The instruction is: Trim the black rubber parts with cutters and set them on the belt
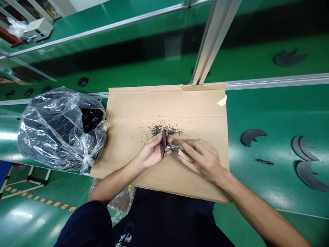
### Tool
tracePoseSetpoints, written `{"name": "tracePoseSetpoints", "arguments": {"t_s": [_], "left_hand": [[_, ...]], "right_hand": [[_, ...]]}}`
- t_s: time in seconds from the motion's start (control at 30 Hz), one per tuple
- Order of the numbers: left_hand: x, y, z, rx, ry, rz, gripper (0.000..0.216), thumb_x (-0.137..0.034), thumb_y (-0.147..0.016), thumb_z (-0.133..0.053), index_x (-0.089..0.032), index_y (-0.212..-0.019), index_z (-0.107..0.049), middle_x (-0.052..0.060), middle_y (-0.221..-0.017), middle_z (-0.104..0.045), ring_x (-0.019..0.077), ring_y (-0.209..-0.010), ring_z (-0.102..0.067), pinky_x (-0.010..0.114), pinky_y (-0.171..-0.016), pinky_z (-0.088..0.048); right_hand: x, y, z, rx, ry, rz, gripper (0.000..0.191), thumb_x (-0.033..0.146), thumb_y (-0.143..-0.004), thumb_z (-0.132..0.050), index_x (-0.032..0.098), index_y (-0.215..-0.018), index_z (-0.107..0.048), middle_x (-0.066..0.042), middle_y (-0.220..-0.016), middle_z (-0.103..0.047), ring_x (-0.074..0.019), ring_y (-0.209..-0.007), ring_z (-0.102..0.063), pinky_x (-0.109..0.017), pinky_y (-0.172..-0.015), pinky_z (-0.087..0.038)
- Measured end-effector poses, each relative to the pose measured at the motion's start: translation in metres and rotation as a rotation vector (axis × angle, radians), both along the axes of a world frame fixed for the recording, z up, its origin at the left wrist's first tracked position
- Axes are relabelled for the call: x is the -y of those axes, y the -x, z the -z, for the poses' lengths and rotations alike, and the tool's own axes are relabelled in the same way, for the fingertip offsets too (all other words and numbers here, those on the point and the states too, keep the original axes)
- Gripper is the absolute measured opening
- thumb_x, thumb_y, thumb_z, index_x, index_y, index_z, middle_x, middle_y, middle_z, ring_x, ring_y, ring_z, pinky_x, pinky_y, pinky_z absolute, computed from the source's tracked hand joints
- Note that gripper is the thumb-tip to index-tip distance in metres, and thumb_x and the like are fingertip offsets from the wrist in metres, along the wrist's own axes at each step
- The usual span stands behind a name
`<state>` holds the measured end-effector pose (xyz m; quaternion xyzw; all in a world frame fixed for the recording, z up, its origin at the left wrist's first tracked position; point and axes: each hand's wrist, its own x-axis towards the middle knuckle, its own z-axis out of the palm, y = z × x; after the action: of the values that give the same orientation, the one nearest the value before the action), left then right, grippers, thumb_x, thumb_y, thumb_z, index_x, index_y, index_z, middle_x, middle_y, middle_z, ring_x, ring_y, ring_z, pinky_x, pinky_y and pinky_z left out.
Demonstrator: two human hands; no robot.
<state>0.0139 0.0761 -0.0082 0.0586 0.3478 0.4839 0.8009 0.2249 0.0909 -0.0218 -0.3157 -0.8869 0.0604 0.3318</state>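
Note:
My left hand pinches a thin dark curved plastic part, held edge-on above a sheet of cardboard. My right hand grips a small trimming tool with a pale handle and a metal tip, and the tip touches the part's edge. A scatter of dark shavings lies on the cardboard just beyond both hands.
A clear plastic bag full of dark parts sits at the left of the cardboard. Several loose dark curved parts lie on the green bench at the right. An aluminium post rises behind the cardboard. More parts rest on the far belt.

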Motion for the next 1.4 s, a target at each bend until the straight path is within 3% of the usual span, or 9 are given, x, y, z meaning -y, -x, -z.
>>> {"name": "tracePoseSetpoints", "arguments": {"t_s": [0.17, 0.33, 0.5, 0.77, 0.9, 1.0, 1.13, 1.27, 1.4], "left_hand": [[0.001, 0.0, 0.002, -0.045, -0.033, 0.008, 0.001, -0.017, -0.094, -0.062, -0.017, -0.094, -0.062, 0.002, -0.082, -0.065, 0.0103, -0.061, -0.058, 0.025, -0.061, -0.046], [0.001, 0.0, 0.006, -0.088, -0.063, 0.022, 0.008, -0.022, -0.091, -0.068, -0.019, -0.094, -0.061, 0.001, -0.083, -0.065, 0.0102, -0.061, -0.056, 0.026, -0.062, -0.045], [0.001, 0.0, 0.007, -0.122, -0.078, 0.02, 0.011, -0.024, -0.09, -0.07, -0.019, -0.094, -0.061, 0.001, -0.083, -0.066, 0.0103, -0.061, -0.056, 0.027, -0.064, -0.046], [-0.016, 0.013, 0.0, -0.354, -0.258, -0.244, 0.024, -0.012, -0.073, -0.078, -0.017, -0.092, -0.065, 0.001, -0.09, -0.07, 0.0115, -0.083, -0.065, 0.023, -0.081, -0.051], [-0.032, 0.027, -0.004, -0.389, -0.294, -0.256, 0.026, -0.011, -0.07, -0.075, -0.017, -0.094, -0.066, 0.002, -0.089, -0.072, 0.0132, -0.086, -0.067, 0.024, -0.082, -0.052], [-0.058, 0.037, -0.001, -0.544, -0.37, -0.202, 0.023, -0.018, -0.07, -0.073, -0.017, -0.091, -0.064, 0.005, -0.091, -0.071, 0.0168, -0.091, -0.067, 0.029, -0.086, -0.052], [-0.131, 0.048, 0.001, -1.155, -0.559, -0.169, 0.013, -0.021, -0.074, -0.065, -0.018, -0.085, -0.057, 0.003, -0.088, -0.066, 0.0193, -0.092, -0.065, 0.033, -0.088, -0.051], [-0.213, 0.054, -0.01, -1.391, -0.647, -0.189, 0.011, -0.011, -0.073, -0.061, -0.018, -0.076, -0.054, 0.002, -0.083, -0.061, 0.0204, -0.094, -0.062, 0.036, -0.096, -0.048], [-0.245, 0.07, -0.02, -1.599, -0.768, -0.053, 0.014, -0.003, -0.073, -0.061, -0.017, -0.071, -0.06, 0.005, -0.095, -0.066, 0.0239, -0.109, -0.061, 0.04, -0.11, -0.042]], "right_hand": [[0.0, 0.0, 0.0, 0.01, 0.008, 0.001, 0.027, 0.024, -0.096, -0.065, 0.018, -0.122, -0.066, -0.008, -0.098, -0.075, -0.0173, -0.079, -0.065, -0.031, -0.066, -0.052], [0.002, -0.001, -0.002, 0.033, 0.003, 0.0, 0.024, 0.023, -0.099, -0.061, 0.017, -0.121, -0.066, -0.008, -0.099, -0.077, -0.0172, -0.077, -0.068, -0.031, -0.061, -0.053], [0.003, -0.002, -0.001, 0.012, 0.083, -0.029, 0.023, 0.023, -0.101, -0.056, 0.017, -0.122, -0.065, -0.007, -0.101, -0.077, -0.0166, -0.082, -0.069, -0.03, -0.069, -0.056], [-0.012, -0.008, 0.002, 0.081, 0.034, 0.145, 0.028, 0.033, -0.098, -0.058, 0.016, -0.12, -0.061, -0.01, -0.099, -0.072, -0.0224, -0.085, -0.06, -0.035, -0.072, -0.045], [-0.021, -0.018, 0.004, 0.093, 0.059, 0.213, 0.029, 0.034, -0.099, -0.054, 0.018, -0.122, -0.059, -0.01, -0.101, -0.07, -0.0252, -0.091, -0.057, -0.037, -0.076, -0.043], [-0.027, -0.025, 0.008, 0.102, 0.045, 0.276, 0.032, 0.036, -0.097, -0.054, 0.018, -0.122, -0.06, -0.011, -0.103, -0.069, -0.028, -0.096, -0.057, -0.038, -0.076, -0.042], [-0.04, -0.036, 0.019, 0.109, 0.035, 0.312, 0.034, 0.038, -0.095, -0.054, 0.019, -0.122, -0.063, -0.011, -0.104, -0.068, -0.029, -0.096, -0.057, -0.04, -0.079, -0.043], [-0.052, -0.046, 0.025, 0.124, 0.057, 0.357, 0.034, 0.038, -0.095, -0.054, 0.021, -0.121, -0.065, -0.011, -0.105, -0.069, -0.029, -0.096, -0.059, -0.039, -0.076, -0.044], [-0.052, -0.05, 0.025, 0.141, 0.065, 0.383, 0.033, 0.037, -0.096, -0.052, 0.022, -0.122, -0.064, -0.01, -0.105, -0.07, -0.0286, -0.097, -0.062, -0.039, -0.077, -0.045]]}}
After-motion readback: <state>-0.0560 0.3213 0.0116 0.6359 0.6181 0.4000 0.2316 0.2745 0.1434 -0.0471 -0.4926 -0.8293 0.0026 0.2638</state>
